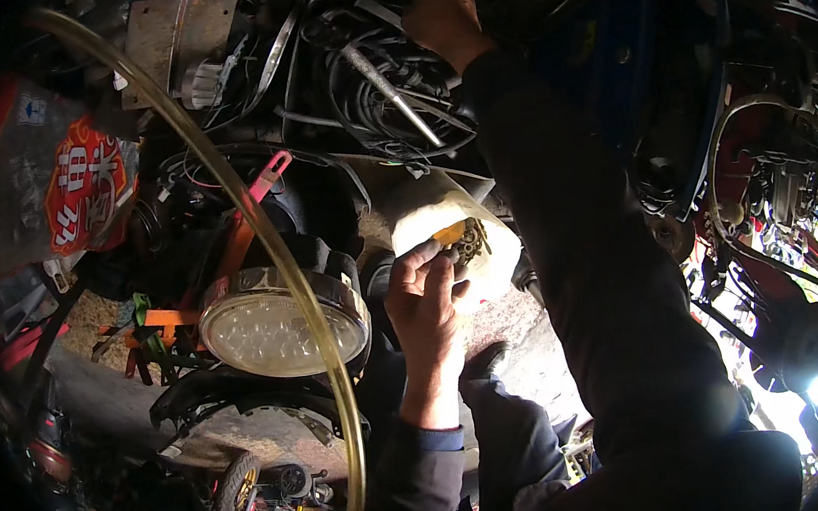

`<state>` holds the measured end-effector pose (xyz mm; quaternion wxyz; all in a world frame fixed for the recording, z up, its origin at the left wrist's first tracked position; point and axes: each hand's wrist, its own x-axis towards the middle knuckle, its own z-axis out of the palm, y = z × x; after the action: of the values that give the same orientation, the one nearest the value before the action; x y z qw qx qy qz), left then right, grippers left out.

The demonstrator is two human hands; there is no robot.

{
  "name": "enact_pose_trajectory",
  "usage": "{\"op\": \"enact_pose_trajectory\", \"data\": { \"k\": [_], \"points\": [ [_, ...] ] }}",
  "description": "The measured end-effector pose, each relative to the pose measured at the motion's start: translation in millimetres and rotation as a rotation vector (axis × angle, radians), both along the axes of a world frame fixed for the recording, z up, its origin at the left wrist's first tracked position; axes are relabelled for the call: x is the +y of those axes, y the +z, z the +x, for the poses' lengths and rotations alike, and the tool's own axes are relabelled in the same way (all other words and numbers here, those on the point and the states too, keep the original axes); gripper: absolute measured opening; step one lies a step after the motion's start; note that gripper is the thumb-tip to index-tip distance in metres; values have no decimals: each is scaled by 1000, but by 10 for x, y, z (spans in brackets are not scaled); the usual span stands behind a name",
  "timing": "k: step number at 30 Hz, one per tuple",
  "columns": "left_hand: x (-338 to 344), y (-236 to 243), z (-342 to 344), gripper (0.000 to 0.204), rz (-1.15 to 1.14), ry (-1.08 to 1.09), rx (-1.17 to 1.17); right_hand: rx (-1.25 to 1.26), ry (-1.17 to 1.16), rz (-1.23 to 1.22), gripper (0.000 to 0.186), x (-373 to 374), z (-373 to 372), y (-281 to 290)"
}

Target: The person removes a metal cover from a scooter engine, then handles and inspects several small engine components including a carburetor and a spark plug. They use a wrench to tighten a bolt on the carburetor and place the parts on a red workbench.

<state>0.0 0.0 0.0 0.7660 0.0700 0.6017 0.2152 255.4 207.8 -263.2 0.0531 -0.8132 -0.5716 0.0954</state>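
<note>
My left hand (425,298) is raised in the middle, with thumb and fingertips pinched together. What they pinch, if anything, is too small and dark to make out. Just beyond those fingertips is the mouth of a whitish plastic container (428,197), tilted toward me. Small metal pieces (470,240) that look like nuts and washers lie in it, beside a yellow-orange piece (448,234). My right arm stretches far forward, and my right hand (445,20) is at the top next to coiled black cables; its fingers are hidden in the dark.
A clear yellowish hose (269,234) arcs across the left side. Behind it sits a round headlight (284,334) with a chrome rim. A metal tube (392,95) lies over the coiled black cables (353,83). A red printed bag (77,184) is at far left; bright light shines at lower right.
</note>
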Motion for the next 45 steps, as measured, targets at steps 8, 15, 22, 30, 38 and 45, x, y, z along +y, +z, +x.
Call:
{"op": "enact_pose_trajectory", "data": {
  "k": [8, 15, 22, 30, 38, 45],
  "points": [
    [60, 56, 18, 25, 58, -8, 53, 65, -148, -100, 46, -989, -17, 1175],
    [86, 73, 36, 30, 67, -13, 38, -490, 29, 3, 46, -469, 212, 1525],
    [88, 50, 4, 31, 50, 105, 3, -772, -37, -35, 54, 473, 758, 1749],
    [-4, -17, -47, 29, 49, 119, -64, -124, -200, -3, 50, 283, 413, 2605],
    [-91, 113, -64, 23, 159, 46, 16, -66, 225, 196, 61, -1078, -788, 2163],
    [-32, 235, -125, 21, 191, 133, 37, 211, 208, 32, 73, -1756, -1411, 1507]
  ]
}}
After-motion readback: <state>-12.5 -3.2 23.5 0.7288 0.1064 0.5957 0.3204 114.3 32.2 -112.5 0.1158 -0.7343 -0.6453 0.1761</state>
